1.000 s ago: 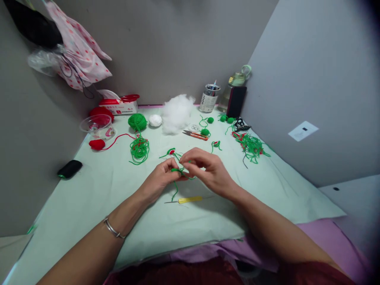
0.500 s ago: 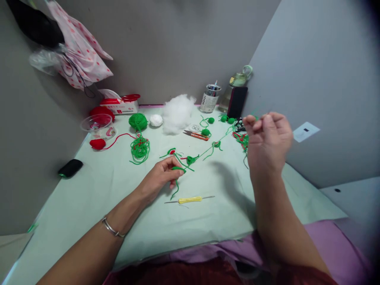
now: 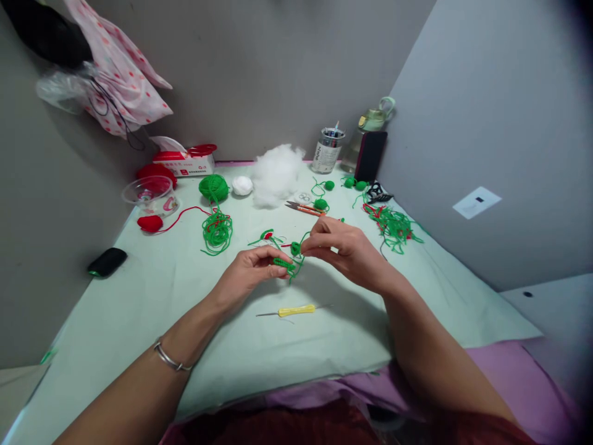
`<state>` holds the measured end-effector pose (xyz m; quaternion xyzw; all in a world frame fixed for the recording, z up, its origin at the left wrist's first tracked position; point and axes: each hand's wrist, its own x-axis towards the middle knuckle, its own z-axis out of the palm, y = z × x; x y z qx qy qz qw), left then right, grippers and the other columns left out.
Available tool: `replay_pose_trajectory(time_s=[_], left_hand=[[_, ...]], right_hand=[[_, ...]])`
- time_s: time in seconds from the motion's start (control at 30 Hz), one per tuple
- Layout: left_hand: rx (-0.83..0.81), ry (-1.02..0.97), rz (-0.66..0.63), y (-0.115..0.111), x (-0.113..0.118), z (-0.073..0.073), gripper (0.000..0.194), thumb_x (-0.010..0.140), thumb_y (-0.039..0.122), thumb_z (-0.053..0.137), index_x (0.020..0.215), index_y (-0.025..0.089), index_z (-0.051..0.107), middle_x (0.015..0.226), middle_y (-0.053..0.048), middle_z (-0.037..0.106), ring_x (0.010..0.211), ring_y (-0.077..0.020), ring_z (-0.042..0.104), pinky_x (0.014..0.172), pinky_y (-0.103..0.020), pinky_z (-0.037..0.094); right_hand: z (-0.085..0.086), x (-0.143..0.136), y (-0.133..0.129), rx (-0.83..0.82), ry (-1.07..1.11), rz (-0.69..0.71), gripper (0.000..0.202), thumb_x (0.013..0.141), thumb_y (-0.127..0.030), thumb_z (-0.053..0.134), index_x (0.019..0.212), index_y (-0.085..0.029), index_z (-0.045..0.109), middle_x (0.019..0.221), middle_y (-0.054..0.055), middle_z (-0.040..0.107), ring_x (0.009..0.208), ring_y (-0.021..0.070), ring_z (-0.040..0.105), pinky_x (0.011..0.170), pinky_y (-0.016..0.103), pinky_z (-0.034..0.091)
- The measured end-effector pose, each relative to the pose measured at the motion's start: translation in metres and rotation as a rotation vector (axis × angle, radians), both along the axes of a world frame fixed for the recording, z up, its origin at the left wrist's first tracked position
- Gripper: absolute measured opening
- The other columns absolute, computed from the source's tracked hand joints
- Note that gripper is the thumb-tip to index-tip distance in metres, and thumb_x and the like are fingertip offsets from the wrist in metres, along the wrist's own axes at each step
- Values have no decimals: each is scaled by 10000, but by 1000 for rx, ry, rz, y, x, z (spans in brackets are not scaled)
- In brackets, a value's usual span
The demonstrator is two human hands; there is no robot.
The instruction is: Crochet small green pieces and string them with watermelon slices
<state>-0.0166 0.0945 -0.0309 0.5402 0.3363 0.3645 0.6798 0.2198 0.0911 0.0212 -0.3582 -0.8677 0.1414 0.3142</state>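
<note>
Head view: from the left across the table [image 3: 139, 303], a loose heap of green yarn [image 3: 217, 233] lies beyond my left hand [image 3: 250, 267]. My left fingers [image 3: 267, 252] and thumb pinch a small green crocheted piece [image 3: 283, 266], held up off the cloth in front of me. Its long axis runs roughly left to right, the right end dipping a little, pointing below my other fingertips. Just behind that end lies a second green piece [image 3: 295, 248]; nearer me, well apart from both hands, the yellow-handled hook [image 3: 296, 311] lies crosswise. My right hand [image 3: 337, 246] stands to the right of the held piece and slightly above it, thumb and forefinger pressed together beside a green strand; I cannot tell whether they grip a needle too. The left hand is nearer, touching the piece; my right fingers sit apart from it.
</note>
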Motion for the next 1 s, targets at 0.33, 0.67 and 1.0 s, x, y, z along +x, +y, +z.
replay_pose_trajectory(time_s=[0.33,0.67,1.0], left_hand=[[3,-1,-24,-1,0,0,107,817,219,777,924,209,774,912,-16,738,835,-145,670,842,-292,503],[-48,-16,-51,-1,1,4,125,819,231,778,942,209,777,971,-23,757,872,-144,686,876,-303,517],[-25,-16,-64,-2,1,5,130,832,246,762,952,206,792,976,-35,761,873,-152,685,882,-312,519]], right_hand=[[2,-2,-2,36,-66,20,138,976,-170,617,939,-205,745,824,21,590,796,139,581,694,260,439],[2,-3,-2,4,-51,33,131,980,-173,615,949,-200,740,836,19,589,799,131,574,703,252,440],[2,0,-1,17,-53,34,122,972,-164,626,937,-199,738,827,15,592,785,130,571,698,252,430]])
